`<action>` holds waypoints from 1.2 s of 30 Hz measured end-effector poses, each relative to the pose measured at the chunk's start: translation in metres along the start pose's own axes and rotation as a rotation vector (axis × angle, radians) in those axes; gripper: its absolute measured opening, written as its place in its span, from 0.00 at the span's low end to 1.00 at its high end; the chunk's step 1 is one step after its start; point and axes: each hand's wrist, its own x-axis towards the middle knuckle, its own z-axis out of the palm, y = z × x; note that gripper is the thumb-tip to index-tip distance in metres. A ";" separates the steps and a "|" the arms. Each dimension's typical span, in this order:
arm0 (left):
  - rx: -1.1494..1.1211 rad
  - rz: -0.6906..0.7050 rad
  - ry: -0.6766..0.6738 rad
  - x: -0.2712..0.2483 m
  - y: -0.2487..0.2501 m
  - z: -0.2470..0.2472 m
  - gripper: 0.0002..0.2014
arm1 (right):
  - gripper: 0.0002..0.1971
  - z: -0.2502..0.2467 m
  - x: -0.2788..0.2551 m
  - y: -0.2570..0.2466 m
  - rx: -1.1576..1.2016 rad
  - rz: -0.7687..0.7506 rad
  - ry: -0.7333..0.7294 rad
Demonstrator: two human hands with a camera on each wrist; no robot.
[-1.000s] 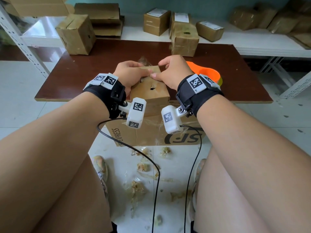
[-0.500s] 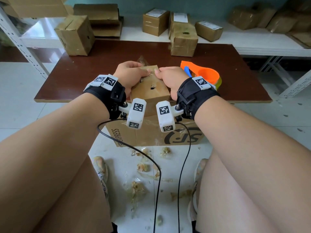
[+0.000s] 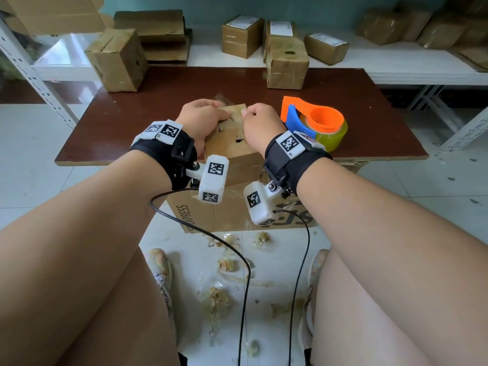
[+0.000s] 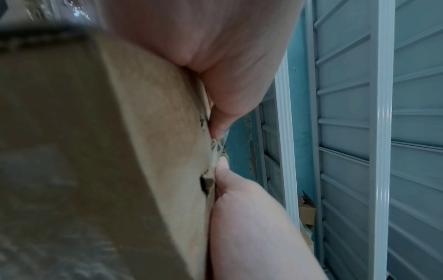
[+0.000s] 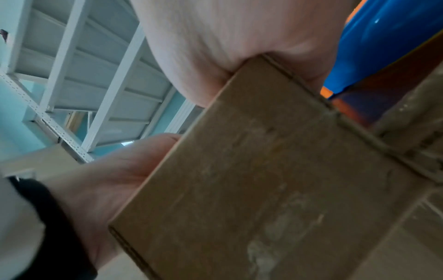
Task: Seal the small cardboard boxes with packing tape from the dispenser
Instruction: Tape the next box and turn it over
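A small worn cardboard box [image 3: 232, 146] stands at the brown table's [image 3: 369, 122] front edge, between my hands. My left hand [image 3: 211, 114] curls over its top left side and grips it; a bit of clear tape [image 3: 219, 97] sticks up behind the fingers. My right hand [image 3: 253, 117] is balled at the top right, thumb against forefinger, pinching crumpled clear tape [image 4: 219, 145] on the box top [image 4: 143, 132]. Its palm presses the box's corner [image 5: 251, 180]. The orange and blue tape dispenser [image 3: 314, 122] lies just right of my right hand, untouched, its blue side [image 5: 383, 47] close by.
Two more boxes [image 3: 117, 62] [image 3: 286, 64] stand at the table's far edge. Several parcels [image 3: 241, 35] sit on the white shelf behind. A large printed carton [image 3: 232, 215] leans under the table front. Tape scraps [image 3: 224, 265] and cables [image 3: 245, 273] lie between my feet.
My right hand has curled its outstretched fingers into a pinch and drawn slightly right, away from the left fingertips, uncovering more of the dispenser. The left hand and box have stayed put.
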 end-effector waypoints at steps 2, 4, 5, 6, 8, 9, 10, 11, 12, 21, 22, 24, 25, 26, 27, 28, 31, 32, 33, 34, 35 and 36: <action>-0.002 0.004 -0.002 -0.002 0.000 0.000 0.08 | 0.18 0.001 0.002 0.001 -0.019 0.000 0.005; -0.026 0.028 0.006 -0.006 -0.001 0.000 0.08 | 0.17 0.001 0.002 0.002 -0.001 0.005 0.014; -0.038 0.045 0.012 -0.008 -0.001 0.000 0.08 | 0.17 0.001 0.001 0.002 0.010 0.011 0.021; -0.043 0.062 0.019 -0.010 -0.001 0.001 0.10 | 0.17 0.002 0.000 0.002 0.020 0.013 0.029; -0.026 0.075 0.051 -0.014 0.003 0.001 0.14 | 0.17 0.002 -0.001 0.001 0.033 0.017 0.041; -0.016 0.078 0.069 -0.016 0.006 0.001 0.17 | 0.17 0.003 -0.002 0.001 0.038 0.023 0.042; -0.014 0.083 0.084 -0.016 0.009 0.001 0.21 | 0.17 0.002 -0.002 0.001 0.043 0.025 0.040; 0.002 0.099 0.098 -0.015 0.010 0.001 0.25 | 0.17 0.002 -0.002 0.001 0.048 0.026 0.037; 0.043 0.128 0.115 -0.014 0.010 0.001 0.28 | 0.16 0.003 -0.002 0.001 0.052 0.026 0.039; 0.425 0.556 0.220 -0.020 0.009 0.006 0.09 | 0.16 0.005 0.003 0.001 -0.012 0.010 0.033; 0.424 0.570 0.211 -0.022 0.011 0.006 0.10 | 0.15 0.006 0.004 0.001 -0.017 0.009 0.037; 0.428 0.587 0.186 -0.023 0.011 0.007 0.10 | 0.15 0.007 0.005 0.001 -0.024 0.008 0.040; 0.422 0.584 0.171 -0.023 0.011 0.006 0.10 | 0.15 0.007 0.006 0.002 -0.028 0.007 0.039; 0.413 0.576 0.161 -0.023 0.010 0.006 0.10 | 0.15 0.007 0.006 0.002 -0.033 0.004 0.037; 0.403 0.571 0.158 -0.023 0.010 0.005 0.10 | 0.15 0.007 0.007 0.003 -0.037 0.001 0.035; 0.395 0.569 0.160 -0.023 0.010 0.005 0.10 | 0.15 0.007 0.007 0.003 -0.040 -0.002 0.032; 0.372 0.585 0.151 -0.024 0.011 0.004 0.10 | 0.15 0.008 0.007 0.004 -0.047 -0.009 0.027; 0.364 0.591 0.134 -0.024 0.011 0.003 0.10 | 0.15 0.008 0.007 0.005 -0.050 -0.010 0.025; 0.356 0.597 0.119 -0.025 0.011 0.003 0.10 | 0.15 0.008 0.008 0.005 -0.051 -0.009 0.022; 0.350 0.600 0.108 -0.025 0.011 0.002 0.09 | 0.15 0.008 0.008 0.005 -0.051 -0.009 0.020; 0.344 0.604 0.099 -0.025 0.011 0.002 0.09 | 0.15 0.008 0.008 0.005 -0.052 -0.009 0.018; 0.338 0.607 0.092 -0.025 0.011 0.003 0.09 | 0.15 0.007 0.008 0.005 -0.051 -0.009 0.015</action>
